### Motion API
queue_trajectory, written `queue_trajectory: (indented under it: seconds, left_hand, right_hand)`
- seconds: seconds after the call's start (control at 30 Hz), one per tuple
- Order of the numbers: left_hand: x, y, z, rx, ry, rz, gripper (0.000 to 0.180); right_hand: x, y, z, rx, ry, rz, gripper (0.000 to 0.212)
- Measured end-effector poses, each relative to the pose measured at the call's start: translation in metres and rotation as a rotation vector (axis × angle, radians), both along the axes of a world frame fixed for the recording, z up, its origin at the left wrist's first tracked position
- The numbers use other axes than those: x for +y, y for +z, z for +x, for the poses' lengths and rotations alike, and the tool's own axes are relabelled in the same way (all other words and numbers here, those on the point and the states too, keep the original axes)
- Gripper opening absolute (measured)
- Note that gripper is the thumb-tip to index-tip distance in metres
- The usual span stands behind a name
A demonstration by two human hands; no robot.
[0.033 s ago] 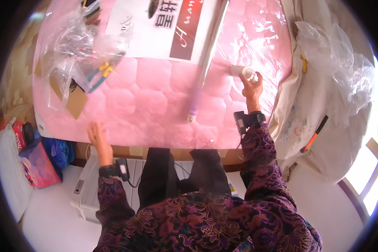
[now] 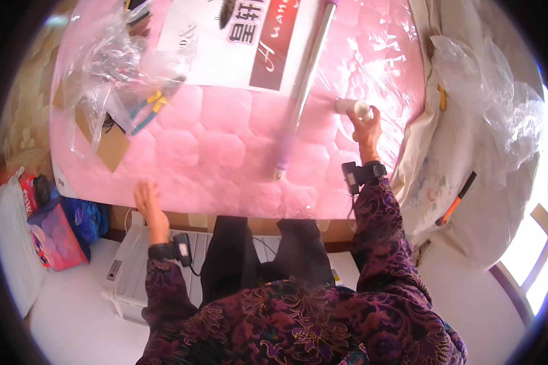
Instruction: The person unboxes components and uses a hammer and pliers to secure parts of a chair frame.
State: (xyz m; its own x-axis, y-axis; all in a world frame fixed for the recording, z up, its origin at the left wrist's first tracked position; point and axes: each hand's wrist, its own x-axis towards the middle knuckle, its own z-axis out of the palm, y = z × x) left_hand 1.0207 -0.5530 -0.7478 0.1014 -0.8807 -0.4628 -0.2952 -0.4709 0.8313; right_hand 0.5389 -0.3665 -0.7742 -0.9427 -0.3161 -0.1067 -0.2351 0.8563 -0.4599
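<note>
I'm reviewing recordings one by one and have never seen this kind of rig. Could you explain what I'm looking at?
There is no machine: these are a person's bare hands, seen from a fisheye camera worn on the head and looking down, so straight edges bend. On the pink quilted pad lie a white printed paper sheet, a long shiny tube, yellow-and-teal-handled pliers and crumpled clear plastic. The right hand appears to hold a short white cylinder by its end; the left hand is empty, near the pad's front edge.
</note>
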Motion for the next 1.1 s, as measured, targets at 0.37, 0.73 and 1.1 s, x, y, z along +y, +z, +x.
queue_trajectory:
  seconds: [0.37, 0.73, 1.1]
  left_hand:
    - [0.063, 0.012, -0.007, 0.035, 0.015, 0.259, 0.035]
    - [0.084, 0.016, -0.003, 0.061, 0.067, 0.278, 0.033]
    - [0.086, 0.021, 0.022, 0.041, 0.185, 0.294, 0.031]
  right_hand:
    - [-0.036, 0.014, 0.0, -0.017, 0.134, -0.055, 0.048]
    - [-0.253, 0.022, 0.102, -0.137, 0.565, -0.073, 0.051]
    - [-0.257, -0.004, 0.109, -0.139, 0.592, -0.054, 0.052]
